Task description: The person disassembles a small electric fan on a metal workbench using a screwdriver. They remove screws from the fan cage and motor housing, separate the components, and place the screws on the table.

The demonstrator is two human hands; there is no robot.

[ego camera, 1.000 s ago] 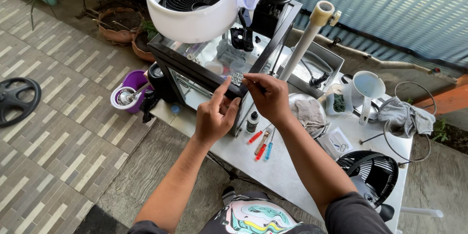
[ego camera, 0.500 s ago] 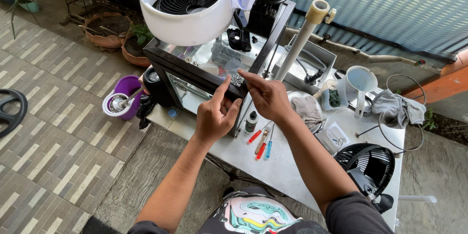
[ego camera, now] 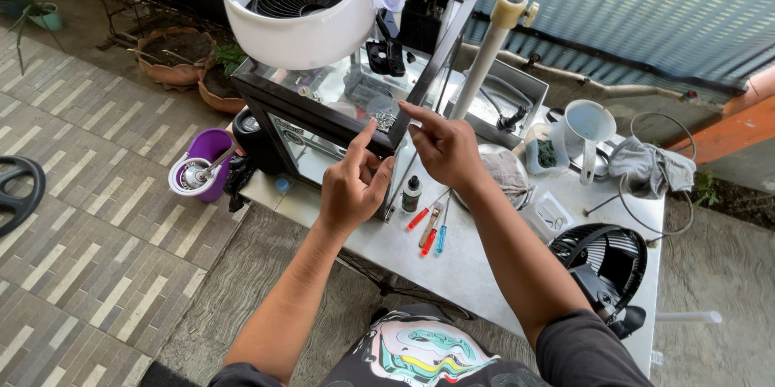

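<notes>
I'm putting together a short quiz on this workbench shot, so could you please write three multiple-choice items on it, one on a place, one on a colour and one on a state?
1. Where do the screwdrivers lie?
A. on the white table near the right hand
B. in the purple bucket
C. on the paving

2. What colour is the bucket left of the table?
A. green
B. purple
C. orange

3. How is the left hand posed?
A. closed in a fist
B. flat on the table
C. open, fingers raised at the corner of the glass case

Answers:
1. A: the red and blue handles rest on the tabletop just below the right hand.
2. B: its wall is plainly purple.
3. C: the fingers are spread and point up beside the case's dark frame.
</notes>
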